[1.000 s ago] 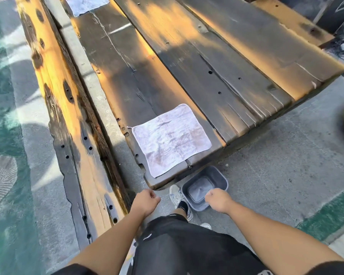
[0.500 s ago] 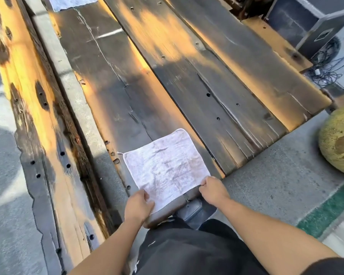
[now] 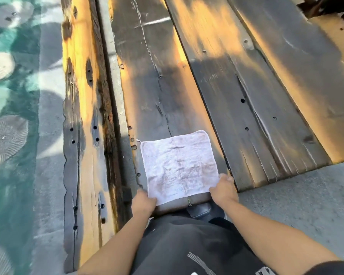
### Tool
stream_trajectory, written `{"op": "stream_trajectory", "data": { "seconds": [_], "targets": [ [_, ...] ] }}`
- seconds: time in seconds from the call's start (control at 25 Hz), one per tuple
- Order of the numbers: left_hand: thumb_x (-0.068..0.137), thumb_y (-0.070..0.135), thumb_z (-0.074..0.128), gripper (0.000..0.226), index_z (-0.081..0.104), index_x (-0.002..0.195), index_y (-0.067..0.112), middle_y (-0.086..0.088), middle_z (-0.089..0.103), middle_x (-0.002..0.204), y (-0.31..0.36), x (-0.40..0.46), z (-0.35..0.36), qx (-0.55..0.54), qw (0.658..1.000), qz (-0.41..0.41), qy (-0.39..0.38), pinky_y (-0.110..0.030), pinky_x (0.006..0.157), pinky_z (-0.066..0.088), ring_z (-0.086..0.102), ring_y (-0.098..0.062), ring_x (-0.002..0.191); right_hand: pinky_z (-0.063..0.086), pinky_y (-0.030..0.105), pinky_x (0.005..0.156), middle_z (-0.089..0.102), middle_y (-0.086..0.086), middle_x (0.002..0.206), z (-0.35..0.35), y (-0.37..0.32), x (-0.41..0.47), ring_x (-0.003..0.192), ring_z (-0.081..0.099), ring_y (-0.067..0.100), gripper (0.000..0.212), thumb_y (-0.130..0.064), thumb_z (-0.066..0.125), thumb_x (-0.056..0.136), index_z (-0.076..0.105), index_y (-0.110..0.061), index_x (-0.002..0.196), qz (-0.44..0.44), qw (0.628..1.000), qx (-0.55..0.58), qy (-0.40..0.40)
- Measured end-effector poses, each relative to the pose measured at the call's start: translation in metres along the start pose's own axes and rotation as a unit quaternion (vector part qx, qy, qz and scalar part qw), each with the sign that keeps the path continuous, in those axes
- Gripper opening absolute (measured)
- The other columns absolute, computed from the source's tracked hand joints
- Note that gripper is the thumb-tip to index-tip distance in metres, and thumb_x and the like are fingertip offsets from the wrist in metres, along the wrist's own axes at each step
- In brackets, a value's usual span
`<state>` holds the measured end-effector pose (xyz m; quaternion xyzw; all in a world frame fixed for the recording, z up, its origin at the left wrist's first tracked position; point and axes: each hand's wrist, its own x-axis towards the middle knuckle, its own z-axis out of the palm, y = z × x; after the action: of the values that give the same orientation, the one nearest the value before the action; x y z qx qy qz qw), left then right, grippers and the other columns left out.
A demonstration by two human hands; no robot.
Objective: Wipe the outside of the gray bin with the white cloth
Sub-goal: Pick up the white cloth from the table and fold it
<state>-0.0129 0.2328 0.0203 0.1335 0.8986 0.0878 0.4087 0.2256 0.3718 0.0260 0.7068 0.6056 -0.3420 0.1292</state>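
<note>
Left hand [image 3: 143, 202] grip: fingers closed on the near-left corner of the white cloth [image 3: 179, 165]. Right hand [image 3: 223, 188] grip: fingers closed on the near-right corner, thumb on top. The cloth lies flat between and beyond both grips, on the near end of the wooden counter [image 3: 167, 86]. Below the grips, under the counter edge and nearer the right hand, a small part of the gray bin [image 3: 200, 211] shows on the floor [image 3: 296, 195], the rest hidden.
</note>
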Motion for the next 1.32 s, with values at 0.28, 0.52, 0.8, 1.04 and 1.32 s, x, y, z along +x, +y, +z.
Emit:
{"op": "stream_trajectory", "data": {
  "seconds": [0.28, 0.52, 0.8, 1.04, 1.32],
  "targets": [
    [0.084, 0.014, 0.067, 0.013, 0.071, 0.086, 0.002, -0.019, 0.077, 0.079, -0.006, -0.01, 0.015, -0.141, 0.982, -0.124, 0.014, -0.04, 0.068, 0.065, 0.069, -0.029, 0.057, 0.035, 0.026, 0.053, 0.055, 0.006, 0.076, -0.016, 0.012, 0.021, 0.07, 0.057, 0.026, 0.027, -0.022, 0.063, 0.085, 0.044, -0.015, 0.067, -0.012, 0.995, 0.008, -0.097],
    [0.092, 0.004, 0.059, 0.017, 0.058, 0.107, 0.011, -0.012, 0.07, 0.081, 0.002, -0.028, 0.015, -0.299, 0.946, -0.11, 0.057, -0.048, 0.079, 0.065, 0.076, -0.033, 0.08, 0.039, 0.03, 0.048, 0.048, 0.004, 0.06, -0.025, 0.013, 0.021, 0.049, 0.052, 0.019, 0.028, -0.009, 0.06, 0.082, 0.044, -0.018, 0.061, 0.03, 0.963, 0.199, -0.18],
    [0.096, -0.002, 0.057, 0.021, 0.075, 0.103, 0.005, -0.014, 0.077, 0.095, 0.001, -0.01, -0.007, -0.412, 0.91, -0.028, -0.012, -0.033, 0.068, 0.06, 0.077, -0.027, 0.087, 0.063, 0.041, 0.079, 0.066, 0.011, 0.102, -0.035, 0.003, 0.024, 0.079, 0.074, 0.027, 0.018, -0.007, 0.058, 0.096, 0.061, -0.018, 0.11, 0.067, 0.904, 0.408, -0.106],
    [0.076, -0.001, 0.08, 0.027, 0.08, 0.101, 0.011, -0.012, 0.08, 0.092, 0.013, 0.025, -0.034, -0.292, 0.954, 0.062, -0.021, -0.038, 0.082, 0.062, 0.074, -0.023, 0.08, 0.058, 0.033, 0.076, 0.07, 0.011, 0.086, -0.038, -0.022, 0.042, 0.079, 0.067, 0.02, 0.028, 0.01, 0.053, 0.094, 0.073, -0.002, 0.109, 0.051, 0.909, 0.409, -0.066],
    [0.081, 0.028, 0.083, 0.013, 0.078, 0.079, 0.016, -0.004, 0.076, 0.074, 0.055, 0.073, -0.065, -0.237, 0.967, 0.091, 0.012, -0.039, 0.068, 0.058, 0.064, -0.019, 0.065, 0.061, 0.042, 0.084, 0.077, 0.004, 0.084, -0.061, -0.065, 0.078, 0.082, 0.074, 0.025, 0.008, -0.018, 0.072, 0.087, 0.078, -0.015, 0.092, -0.02, 0.968, 0.248, 0.023]
  ]
}}
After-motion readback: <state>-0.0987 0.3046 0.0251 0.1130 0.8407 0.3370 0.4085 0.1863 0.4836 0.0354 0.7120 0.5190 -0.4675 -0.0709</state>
